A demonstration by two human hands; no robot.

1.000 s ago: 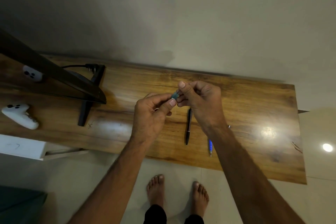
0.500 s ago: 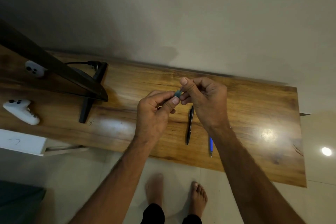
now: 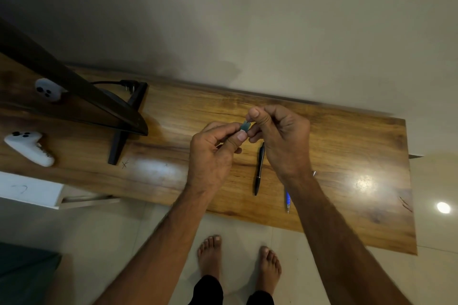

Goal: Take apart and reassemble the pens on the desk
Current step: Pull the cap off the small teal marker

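One teal pen part, pinched, mostly hidden

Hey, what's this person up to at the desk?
A person standing at a wooden desk holds a small bluish-green pen part pinched between the left hand and the right hand, above the desktop. A black pen and a blue pen lie on the desk, neither held. Whether the part is coming apart or going together cannot be told.
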